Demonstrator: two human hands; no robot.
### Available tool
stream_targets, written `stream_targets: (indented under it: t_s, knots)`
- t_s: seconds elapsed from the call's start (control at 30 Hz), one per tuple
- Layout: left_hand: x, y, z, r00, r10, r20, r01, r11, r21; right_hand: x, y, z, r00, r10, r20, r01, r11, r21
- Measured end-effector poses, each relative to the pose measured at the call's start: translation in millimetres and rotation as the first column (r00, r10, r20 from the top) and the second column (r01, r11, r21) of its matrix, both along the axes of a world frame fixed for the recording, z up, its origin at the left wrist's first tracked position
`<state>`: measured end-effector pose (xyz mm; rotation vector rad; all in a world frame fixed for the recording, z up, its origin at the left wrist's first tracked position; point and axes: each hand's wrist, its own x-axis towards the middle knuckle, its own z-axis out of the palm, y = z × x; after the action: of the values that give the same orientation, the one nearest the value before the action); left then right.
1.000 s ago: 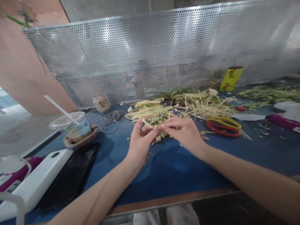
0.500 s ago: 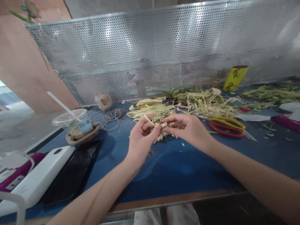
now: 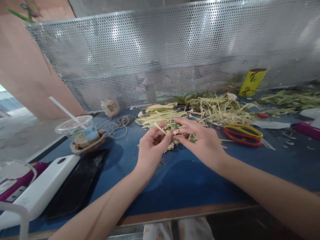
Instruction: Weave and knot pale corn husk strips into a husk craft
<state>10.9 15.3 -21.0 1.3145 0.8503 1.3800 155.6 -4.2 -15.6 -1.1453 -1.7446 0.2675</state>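
Note:
My left hand (image 3: 150, 151) and my right hand (image 3: 202, 141) meet over the blue table (image 3: 175, 180), fingertips together on a thin pale strip of plant fibre (image 3: 163, 130). The strip is pinched between the left thumb and fingers, and the right fingertips hold its other end. Just beneath lies a small heap of short cut green and pale bits (image 3: 176, 138). Behind it sit flat pale leaf strips (image 3: 158, 115) and a bigger tangle of shredded strips (image 3: 220, 110).
Red and yellow scissors (image 3: 243, 136) lie right of my hands. A plastic cup with a straw (image 3: 80, 131), a twine coil (image 3: 118, 125), a white device (image 3: 37, 191) and a black tray (image 3: 75, 186) are at left. A perforated metal screen (image 3: 160, 56) backs the table, with a yellow roll (image 3: 252, 82).
My right hand's fingers have spread and lifted slightly while staying on the strip. The left hand keeps its pinch in about the same place.

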Motion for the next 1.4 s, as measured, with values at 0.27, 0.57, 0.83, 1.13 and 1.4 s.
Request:
stream_targets:
  t_s: [0.27, 0.57, 0.83, 1.13, 1.4]
  knots:
    - [-1, 2, -2.3, 0.998, -0.056, 0.043, 0.055, 0.998, 0.021, 2, -1, 1.2, 0.991, 0.040, 0.127, -0.046, 0.998, 0.044]
    - [-4, -2, 12.1, 0.965, -0.068, 0.255, 0.152, 0.934, -0.324, 17, 8, 10.7, 0.936, 0.137, 0.323, -0.201, 0.964, 0.174]
    - [-5, -5, 15.7, 0.955, -0.147, 0.256, 0.248, 0.870, -0.426, 27, 14, 9.5, 0.883, 0.131, 0.450, -0.366, 0.793, 0.486]
    - [-3, -5, 12.8, 0.960, -0.157, 0.231, 0.233, 0.905, -0.357, 22, 9, 12.9, 0.841, 0.185, 0.508, -0.464, 0.730, 0.502]
    - [1, -4, 5.2, 0.986, -0.122, 0.109, 0.137, 0.981, -0.135, 4, -1, 7.0, 0.983, 0.068, 0.169, -0.127, 0.920, 0.372]
